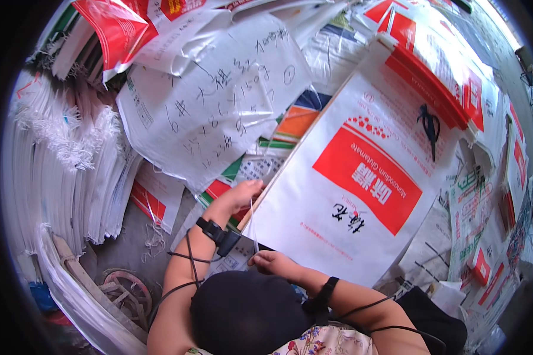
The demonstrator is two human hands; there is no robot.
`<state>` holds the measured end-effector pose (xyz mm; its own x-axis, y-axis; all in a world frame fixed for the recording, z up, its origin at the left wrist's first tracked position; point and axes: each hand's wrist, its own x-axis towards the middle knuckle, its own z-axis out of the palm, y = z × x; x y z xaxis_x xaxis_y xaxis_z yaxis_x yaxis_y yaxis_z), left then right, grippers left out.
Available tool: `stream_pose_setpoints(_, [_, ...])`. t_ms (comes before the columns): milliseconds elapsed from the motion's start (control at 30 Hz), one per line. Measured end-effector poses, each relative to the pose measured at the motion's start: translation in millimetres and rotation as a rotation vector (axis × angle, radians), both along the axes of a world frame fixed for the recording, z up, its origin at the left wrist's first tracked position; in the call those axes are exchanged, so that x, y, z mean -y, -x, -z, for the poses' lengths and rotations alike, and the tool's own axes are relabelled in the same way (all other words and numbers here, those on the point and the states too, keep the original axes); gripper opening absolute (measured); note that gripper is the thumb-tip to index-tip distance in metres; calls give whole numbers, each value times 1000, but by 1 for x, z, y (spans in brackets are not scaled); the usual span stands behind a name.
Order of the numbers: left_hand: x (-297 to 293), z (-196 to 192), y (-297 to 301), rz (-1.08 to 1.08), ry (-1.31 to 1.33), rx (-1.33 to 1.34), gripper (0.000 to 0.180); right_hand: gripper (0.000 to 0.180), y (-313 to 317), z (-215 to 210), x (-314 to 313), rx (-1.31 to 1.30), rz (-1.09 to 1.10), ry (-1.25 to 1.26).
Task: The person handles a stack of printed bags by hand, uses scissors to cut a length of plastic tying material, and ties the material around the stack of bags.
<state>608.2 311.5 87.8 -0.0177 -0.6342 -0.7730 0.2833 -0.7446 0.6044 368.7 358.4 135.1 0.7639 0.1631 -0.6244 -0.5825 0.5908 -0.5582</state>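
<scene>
A stack of flat white woven sacks with a red printed panel (367, 177) lies slanted before me. At its left edge is my left hand (243, 196), fingers bent against the side; what they grip is hidden. My right hand (273, 264) is closed in a pinch by the near left corner, on a thin white strand (253, 228) that runs up toward my left hand. Black scissors (428, 131) rest on the far right part of the top sack, away from both hands.
Tall piles of folded white sacks (59, 171) with frayed edges stand at the left. Beyond my hands lies a white sheet with handwriting (213, 100). Red-and-white sacks (426, 65) are heaped at the far right. Black cables (186, 260) run along my forearms.
</scene>
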Motion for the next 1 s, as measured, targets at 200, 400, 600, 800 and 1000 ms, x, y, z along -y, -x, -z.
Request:
stream_pose_setpoints(200, [-14, -26, 12, -218, 28, -358, 48, 26, 15, 8, -21, 75, 355, 8])
stream_pose_setpoints(400, [-26, -56, 27, -278, 113, -490, 51, 23, 8, -30, 4, 458, 199, 314])
stream_pose_setpoints(600, [-40, -24, 49, -396, -34, -477, 51, 33, 27, 11, -39, 372, 74, 353])
stream_pose_setpoints(800, [-54, -35, 77, -177, -4, -220, 46, 36, 70, 28, -34, -262, 384, -121])
stream_pose_setpoints(1000, [-79, -10, 72, -81, -59, -244, 44, 35, 96, 34, -43, -182, 379, 13])
